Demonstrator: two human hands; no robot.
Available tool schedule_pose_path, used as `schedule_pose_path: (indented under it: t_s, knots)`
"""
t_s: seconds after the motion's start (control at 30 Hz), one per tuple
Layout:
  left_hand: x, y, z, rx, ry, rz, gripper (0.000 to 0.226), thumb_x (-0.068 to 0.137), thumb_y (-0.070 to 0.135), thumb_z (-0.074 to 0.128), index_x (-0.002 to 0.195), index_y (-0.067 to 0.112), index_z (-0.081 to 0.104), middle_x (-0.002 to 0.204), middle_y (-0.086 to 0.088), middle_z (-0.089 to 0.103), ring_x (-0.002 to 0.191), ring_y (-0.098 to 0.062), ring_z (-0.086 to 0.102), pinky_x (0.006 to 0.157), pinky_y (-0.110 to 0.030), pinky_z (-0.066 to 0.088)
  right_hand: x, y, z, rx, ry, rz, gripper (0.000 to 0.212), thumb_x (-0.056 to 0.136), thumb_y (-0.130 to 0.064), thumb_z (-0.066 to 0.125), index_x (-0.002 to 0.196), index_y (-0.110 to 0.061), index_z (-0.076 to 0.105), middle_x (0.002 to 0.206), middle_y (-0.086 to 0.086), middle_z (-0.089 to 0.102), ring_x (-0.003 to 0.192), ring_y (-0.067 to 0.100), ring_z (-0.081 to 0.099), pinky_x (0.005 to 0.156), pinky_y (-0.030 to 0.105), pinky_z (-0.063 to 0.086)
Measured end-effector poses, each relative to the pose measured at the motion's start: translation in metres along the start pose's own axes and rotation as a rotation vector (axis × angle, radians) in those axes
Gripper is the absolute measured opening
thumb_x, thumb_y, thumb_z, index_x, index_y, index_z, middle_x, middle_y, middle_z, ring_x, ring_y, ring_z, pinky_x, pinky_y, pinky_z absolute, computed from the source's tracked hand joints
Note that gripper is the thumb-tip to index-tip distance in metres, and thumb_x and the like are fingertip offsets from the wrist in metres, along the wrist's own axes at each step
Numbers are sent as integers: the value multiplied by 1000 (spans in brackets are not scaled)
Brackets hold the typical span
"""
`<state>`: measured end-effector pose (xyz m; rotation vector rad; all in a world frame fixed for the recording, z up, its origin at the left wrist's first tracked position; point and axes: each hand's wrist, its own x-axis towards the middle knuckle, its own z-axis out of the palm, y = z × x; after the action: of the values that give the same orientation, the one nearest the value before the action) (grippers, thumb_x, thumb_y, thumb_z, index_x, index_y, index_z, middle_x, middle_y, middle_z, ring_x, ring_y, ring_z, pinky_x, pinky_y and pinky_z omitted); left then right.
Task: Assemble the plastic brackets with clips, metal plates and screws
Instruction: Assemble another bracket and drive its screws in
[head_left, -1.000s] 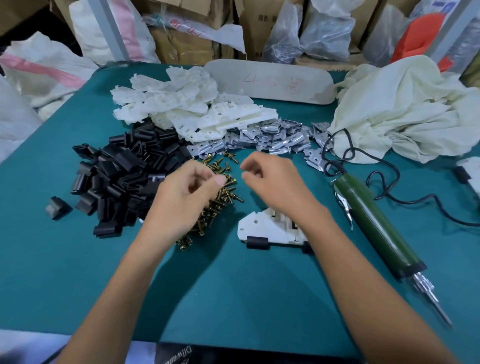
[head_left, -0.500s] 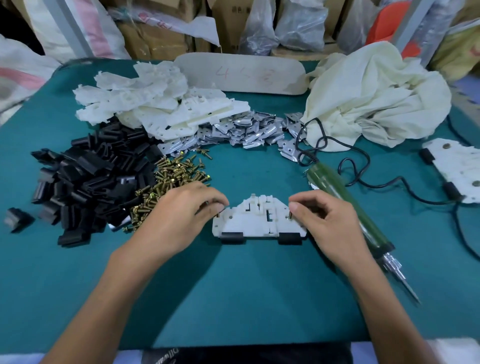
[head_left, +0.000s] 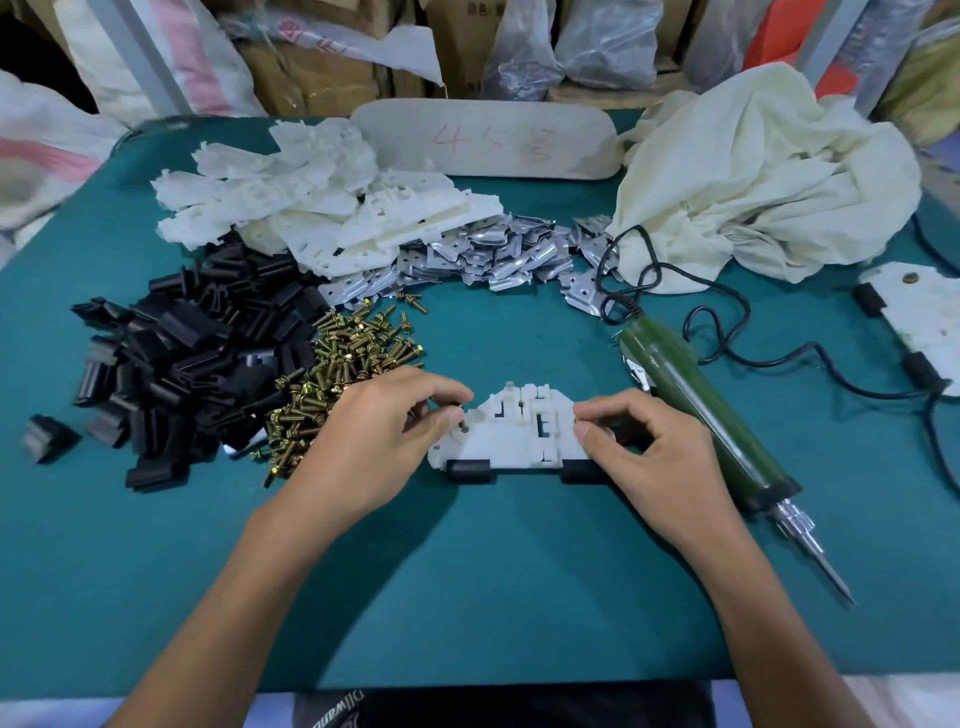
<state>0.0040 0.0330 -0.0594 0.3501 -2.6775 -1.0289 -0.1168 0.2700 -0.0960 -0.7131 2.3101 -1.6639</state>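
Left hand (head_left: 384, 436) pinches one screw (head_left: 461, 423) at the left end of the white bracket (head_left: 524, 431). Right hand (head_left: 649, 452) pinches narrowly at its right end; what it holds is unresolvable. The bracket lies flat mid-table with two black clips (head_left: 467, 470) on its near edge. Versus 1.0 s earlier, the left hand is off the screw pile (head_left: 353, 374).

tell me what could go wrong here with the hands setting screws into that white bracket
1. The screw that the left hand pinches at the bracket's left end is not driven yet. It may tip or drop out once released.
2. The screwdriver lies right beside the right hand. A wrist nudge could roll it.
3. The screw pile sits close by the left hand and might get scattered.
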Motion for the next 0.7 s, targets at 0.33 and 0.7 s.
schedule_pose_path:
  t_s: [0.33, 0.7]
  knots:
    - [0, 3, 3, 35, -121, 51, 15, 93, 25, 69, 106, 31, 75, 98, 15, 63, 88, -6, 61, 78, -23, 47, -1, -4, 4, -111, 39, -76, 32, 88, -17, 79, 100, -44, 68, 100, -20, 70, 101, 7, 65, 80, 11, 46]
    - [-2, -3, 12, 48, -41, 50, 25, 88, 40, 73, 112, 38, 70, 108, 25, 63, 111, 0, 50, 94, -17, 37, -4, -8, 3, -115, 18, -86, 36, 88, -17, 80, 110, -42, 67, 104, -21, 68, 106, 6, 64, 87, 11, 45]
